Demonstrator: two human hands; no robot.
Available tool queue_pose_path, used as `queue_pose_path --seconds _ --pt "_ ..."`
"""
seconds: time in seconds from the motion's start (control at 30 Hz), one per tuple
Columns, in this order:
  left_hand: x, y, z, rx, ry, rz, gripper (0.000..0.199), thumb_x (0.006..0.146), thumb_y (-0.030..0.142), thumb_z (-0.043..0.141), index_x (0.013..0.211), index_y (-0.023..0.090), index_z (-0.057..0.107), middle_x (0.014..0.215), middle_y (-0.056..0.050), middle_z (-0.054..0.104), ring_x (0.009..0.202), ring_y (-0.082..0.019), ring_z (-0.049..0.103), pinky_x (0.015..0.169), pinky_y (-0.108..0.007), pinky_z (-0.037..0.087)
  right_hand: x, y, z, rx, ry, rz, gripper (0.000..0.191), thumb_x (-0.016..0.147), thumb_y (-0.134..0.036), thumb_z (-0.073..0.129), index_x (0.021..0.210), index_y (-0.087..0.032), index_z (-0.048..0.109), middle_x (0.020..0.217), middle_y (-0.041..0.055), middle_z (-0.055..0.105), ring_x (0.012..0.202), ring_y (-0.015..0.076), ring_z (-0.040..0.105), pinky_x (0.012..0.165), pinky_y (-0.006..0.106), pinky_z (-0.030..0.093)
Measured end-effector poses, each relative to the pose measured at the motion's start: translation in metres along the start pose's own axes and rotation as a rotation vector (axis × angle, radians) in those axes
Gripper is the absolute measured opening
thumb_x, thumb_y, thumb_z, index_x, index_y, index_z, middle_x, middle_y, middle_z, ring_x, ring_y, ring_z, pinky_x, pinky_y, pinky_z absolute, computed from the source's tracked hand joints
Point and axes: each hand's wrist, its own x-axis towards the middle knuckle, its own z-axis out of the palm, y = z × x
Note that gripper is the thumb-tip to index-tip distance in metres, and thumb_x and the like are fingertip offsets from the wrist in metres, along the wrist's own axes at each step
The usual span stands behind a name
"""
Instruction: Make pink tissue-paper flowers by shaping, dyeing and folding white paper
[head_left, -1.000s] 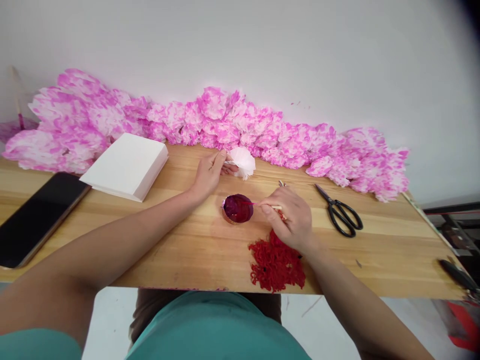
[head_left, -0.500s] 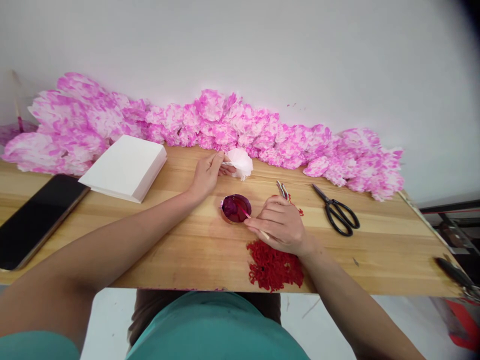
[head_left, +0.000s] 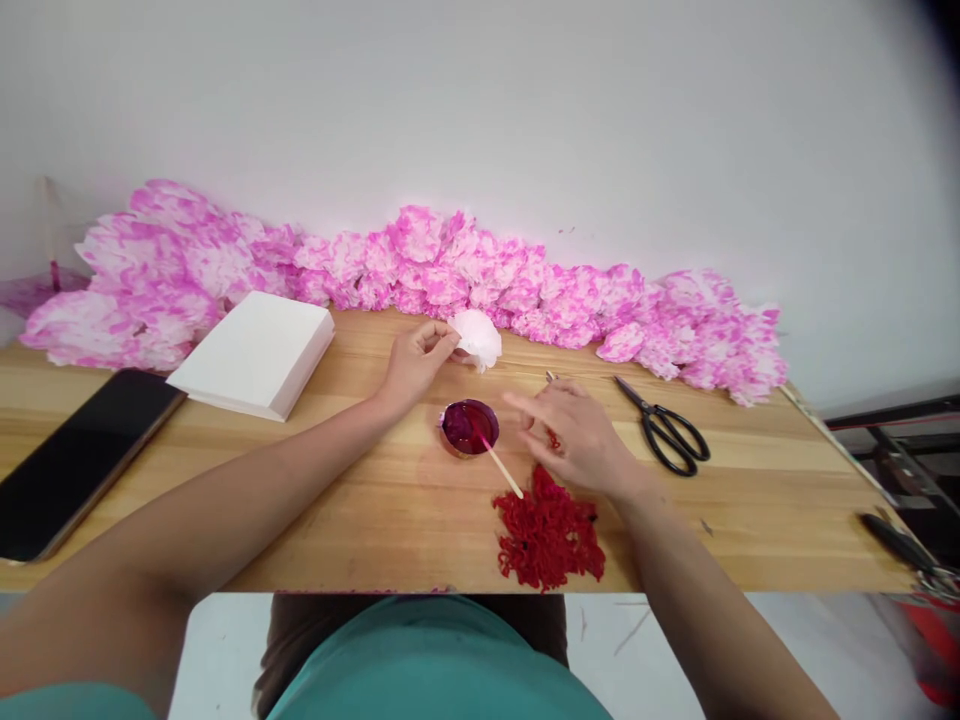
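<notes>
Between the thumb and fingers of my left hand [head_left: 420, 362] is a pale paper flower [head_left: 478, 340], white with a faint pink tint. A small bowl [head_left: 469, 428] of dark magenta liquid sits on the table below it. A thin wooden stick [head_left: 505, 470] leans in the bowl, its upper end pointing toward me. My right hand [head_left: 574, 430], slightly blurred, hovers right of the bowl with fingers apart and nothing in them. Just below that hand lies a heap of red yarn pieces [head_left: 551, 535].
Pink-and-white paper flowers [head_left: 435, 265] line the wall. Black scissors [head_left: 667, 425] lie on the right of the wooden table [head_left: 360, 530]. At left are a stack of white paper [head_left: 251, 350] and a black phone [head_left: 82, 465]. A black-handled tool [head_left: 896, 540] lies at the right edge.
My right hand has let go of the stick, which now rests in the bowl, and its fingers have spread. My left hand still has the flower.
</notes>
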Motion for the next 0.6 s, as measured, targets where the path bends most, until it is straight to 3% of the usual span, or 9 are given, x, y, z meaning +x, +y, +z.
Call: queue_pose_path --seconds 0.17,0.23,0.4,0.5,0.6 --pt "-0.002 0.000 0.002 0.093 0.008 0.062 0.018 0.078 0.033 0.065 0.076 0.015 0.063 0.074 0.000 0.066 0.069 -0.012 0.062 0.067 -0.023 0.046 0.017 0.007 -0.017 0.010 0.185 0.492 0.034 0.095 -0.035 0.052 0.125 -0.022 0.059 0.087 0.0043 0.070 0.078 0.0193 0.062 0.075 0.034 0.046" --pt "-0.005 0.002 0.003 0.143 -0.002 0.093 0.018 0.079 0.033 0.064 0.076 0.016 0.063 0.074 0.000 0.066 0.069 -0.012 0.060 0.065 -0.022 0.044 0.030 0.007 -0.018 0.084 0.186 0.607 0.033 0.096 -0.043 0.049 0.114 -0.021 0.065 0.093 0.0060 0.072 0.081 0.0201 0.064 0.073 0.032 0.046" --pt "-0.014 0.007 0.004 0.333 -0.069 0.228 0.017 0.083 0.032 0.059 0.079 0.017 0.065 0.076 -0.001 0.068 0.070 -0.014 0.060 0.067 -0.024 0.045 0.060 0.012 -0.002 0.214 0.120 0.673 0.037 0.094 -0.050 0.049 0.094 -0.019 0.069 0.089 0.0038 0.073 0.076 0.0178 0.062 0.067 0.029 0.041" --pt "-0.017 0.009 0.005 0.411 -0.129 0.306 0.014 0.085 0.030 0.058 0.080 0.018 0.063 0.077 -0.002 0.068 0.071 -0.014 0.061 0.071 -0.026 0.046 0.068 0.015 0.016 0.256 0.227 0.672 0.028 0.088 -0.046 0.060 0.084 -0.020 0.068 0.076 0.0005 0.068 0.067 0.0151 0.057 0.062 0.028 0.038" --pt "-0.017 0.011 0.005 0.326 -0.097 0.257 0.016 0.084 0.032 0.061 0.092 0.019 0.056 0.084 -0.002 0.069 0.076 -0.015 0.064 0.073 -0.026 0.048 0.067 0.017 0.029 0.375 0.401 0.670 0.020 0.087 -0.036 0.061 0.076 -0.020 0.066 0.071 -0.0012 0.065 0.065 0.0135 0.055 0.061 0.027 0.039"
